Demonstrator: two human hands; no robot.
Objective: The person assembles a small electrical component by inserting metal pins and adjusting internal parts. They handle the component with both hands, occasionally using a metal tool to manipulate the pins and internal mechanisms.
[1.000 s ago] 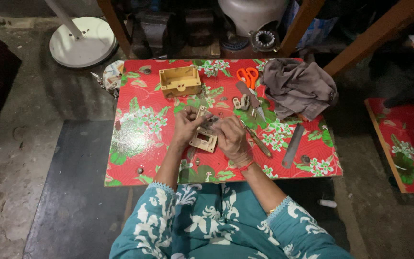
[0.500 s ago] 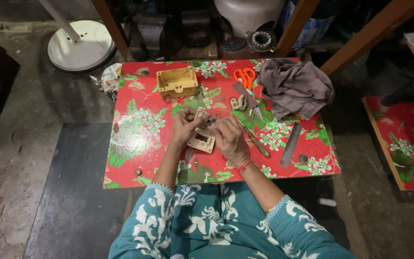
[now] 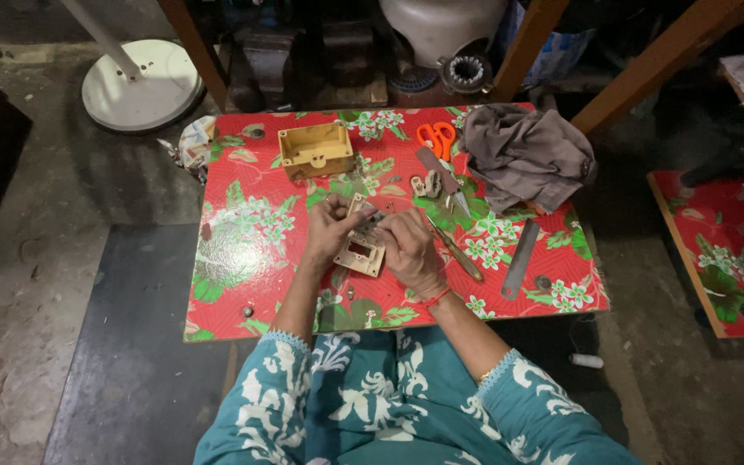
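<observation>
My left hand [image 3: 331, 229] and my right hand [image 3: 410, 250] meet over a small beige plastic cover plate [image 3: 362, 251] with a rectangular cut-out, both gripping it just above a low table covered in red floral cloth [image 3: 243, 250]. What my fingertips press at the plate's top edge is too small to make out. A yellowish open plastic box [image 3: 315, 148] sits at the table's far side. Small beige parts [image 3: 426, 184] lie beyond my right hand.
Orange-handled scissors [image 3: 437, 138], a crumpled grey cloth [image 3: 527, 155], a flat metal file [image 3: 521, 258] and a thin tool [image 3: 455, 248] lie to the right. A white round stand base [image 3: 139, 84] is on the floor at the far left. Another red-covered table [image 3: 721, 232] is at right.
Both hands stay on the beige plate with only slight finger movement. The view has shifted a little.
</observation>
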